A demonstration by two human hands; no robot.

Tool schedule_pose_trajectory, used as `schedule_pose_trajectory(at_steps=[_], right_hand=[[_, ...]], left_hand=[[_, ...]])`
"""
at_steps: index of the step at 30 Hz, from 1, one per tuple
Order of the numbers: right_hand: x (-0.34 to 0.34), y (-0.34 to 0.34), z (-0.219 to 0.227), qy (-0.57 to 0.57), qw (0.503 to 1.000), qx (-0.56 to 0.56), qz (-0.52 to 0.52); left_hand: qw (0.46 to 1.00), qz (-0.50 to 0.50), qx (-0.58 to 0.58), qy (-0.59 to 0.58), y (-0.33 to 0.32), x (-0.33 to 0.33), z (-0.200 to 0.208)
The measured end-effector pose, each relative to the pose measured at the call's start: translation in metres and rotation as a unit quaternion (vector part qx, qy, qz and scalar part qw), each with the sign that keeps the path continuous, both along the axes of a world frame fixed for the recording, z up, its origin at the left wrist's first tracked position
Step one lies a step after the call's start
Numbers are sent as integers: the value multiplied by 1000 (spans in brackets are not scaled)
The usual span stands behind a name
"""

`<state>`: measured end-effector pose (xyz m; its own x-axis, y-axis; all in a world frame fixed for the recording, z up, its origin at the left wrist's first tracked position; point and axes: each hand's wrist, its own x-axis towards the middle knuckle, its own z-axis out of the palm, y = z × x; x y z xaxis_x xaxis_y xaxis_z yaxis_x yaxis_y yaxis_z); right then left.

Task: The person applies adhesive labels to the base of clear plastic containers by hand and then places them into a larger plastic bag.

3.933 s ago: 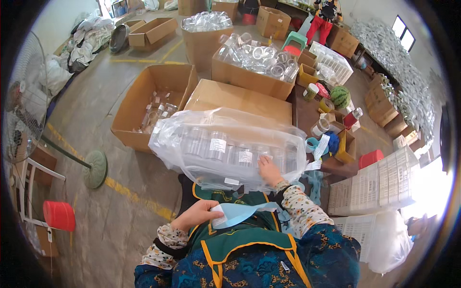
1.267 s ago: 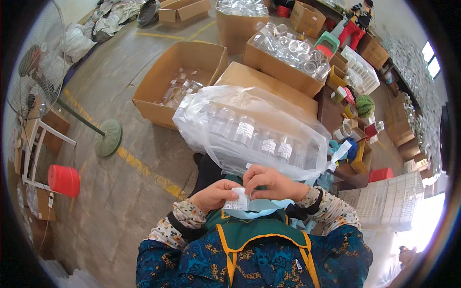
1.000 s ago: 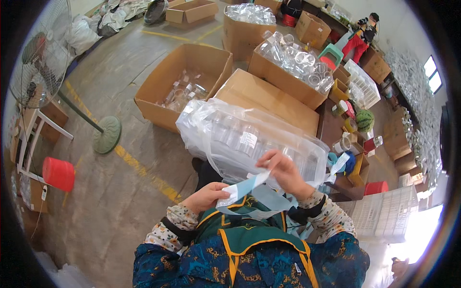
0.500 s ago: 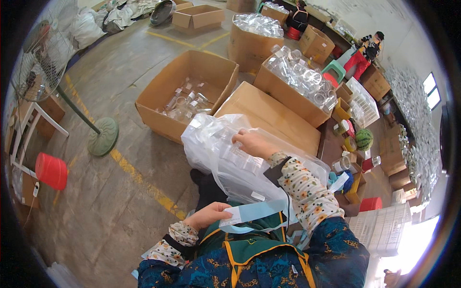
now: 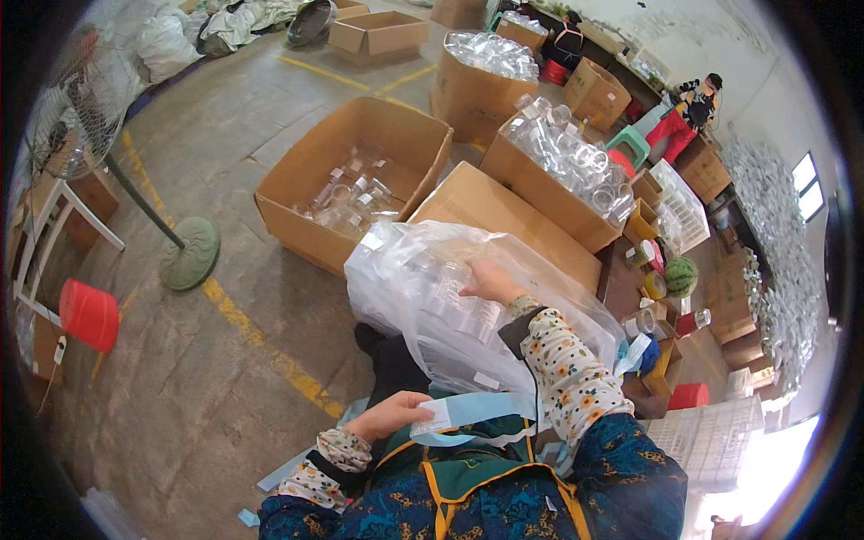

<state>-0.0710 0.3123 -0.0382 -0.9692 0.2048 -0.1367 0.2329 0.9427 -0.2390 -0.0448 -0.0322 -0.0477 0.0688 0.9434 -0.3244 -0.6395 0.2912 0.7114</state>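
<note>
My left hand (image 5: 396,414) pinches the end of a pale blue strip (image 5: 481,409) of backing paper. A white label (image 5: 434,418) sits at that end, by my fingertips; the strip loops across my lap. My right hand (image 5: 493,282) reaches into a large translucent plastic bag (image 5: 387,292) in front of me. Its fingers are curled at the rim of a clear jar (image 5: 450,281) with printing on it, and the fingertips are partly hidden. Other clear jars (image 5: 477,319) lie in the bag beneath my hand.
Past the bag are a closed carton (image 5: 504,211), an open carton (image 5: 288,202) with several clear containers, and a carton heaped with clear jars (image 5: 571,162). A fan (image 5: 191,252) and red bucket (image 5: 90,315) stand left. A watermelon (image 5: 681,277) lies right. Two people work far back.
My right hand has shifted slightly right and down within the bag, and the printed jar shows more clearly beside its fingers. My left hand keeps hold of the strip, almost still.
</note>
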Motion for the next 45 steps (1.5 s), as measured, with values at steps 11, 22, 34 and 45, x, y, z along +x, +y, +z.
schedule_pose_trajectory(at_steps=[11, 22, 34, 45], right_hand=[[-13, -1, 2, 102, 988, 113, 27], [5, 5, -11, 20, 997, -66, 43], [11, -1, 109, -13, 941, -336, 36], [-116, -8, 181, 139, 936, -305, 109]], left_hand=[[1000, 6, 22, -10, 8, 11, -7], [999, 25, 24, -7, 0, 16, -9], [999, 43, 21, 11, -14, 7, -1], [998, 62, 19, -2, -15, 4, -11]])
